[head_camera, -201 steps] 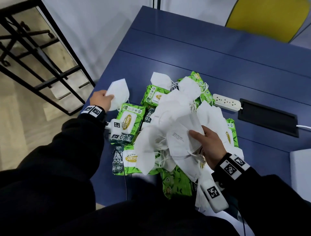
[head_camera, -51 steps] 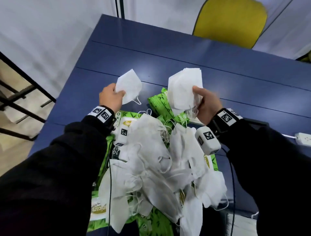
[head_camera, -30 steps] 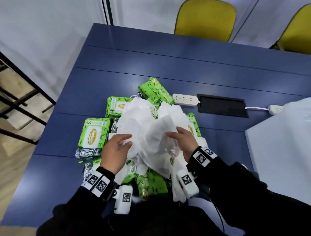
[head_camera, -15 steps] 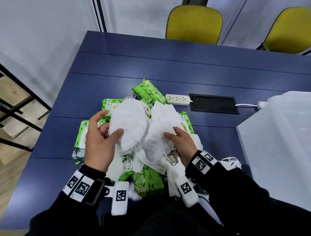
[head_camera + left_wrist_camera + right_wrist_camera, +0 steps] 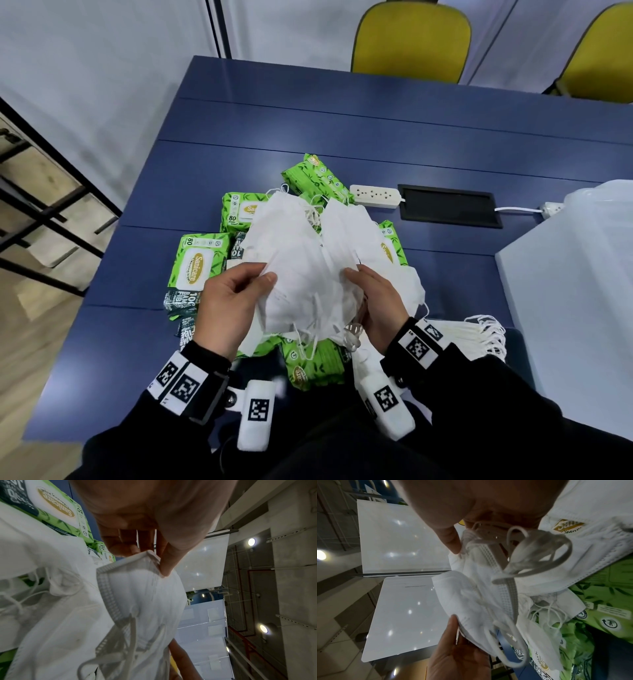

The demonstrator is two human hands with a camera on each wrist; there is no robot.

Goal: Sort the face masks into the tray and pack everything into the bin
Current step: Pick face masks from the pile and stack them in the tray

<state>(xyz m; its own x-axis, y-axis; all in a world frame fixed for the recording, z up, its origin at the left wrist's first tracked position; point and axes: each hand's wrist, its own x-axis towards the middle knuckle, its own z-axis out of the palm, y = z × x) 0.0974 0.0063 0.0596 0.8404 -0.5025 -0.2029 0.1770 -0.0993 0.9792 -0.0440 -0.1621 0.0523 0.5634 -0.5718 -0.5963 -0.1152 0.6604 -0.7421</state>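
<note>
Both hands are up over the pile, each holding onto the same bunch of white face masks. The left hand has its thumb and fingers curled around the left edge of the bunch, and the left wrist view shows the thumb pinching a mask right at its corner. The right hand grips the right side with its fingers wrapped under and the thumb on top; from the right wrist view a tangle of ear loops hangs just below the grip. Underneath the held bunch there are more loose masks lying on green wipe packs, all of it sitting on the blue table. Just to the right of the right wrist there's a neat stack of masks with the loops sticking out. Further right is a white bin, well apart from both hands. Past the pile, beyond the fingers, sits a power strip.
</note>
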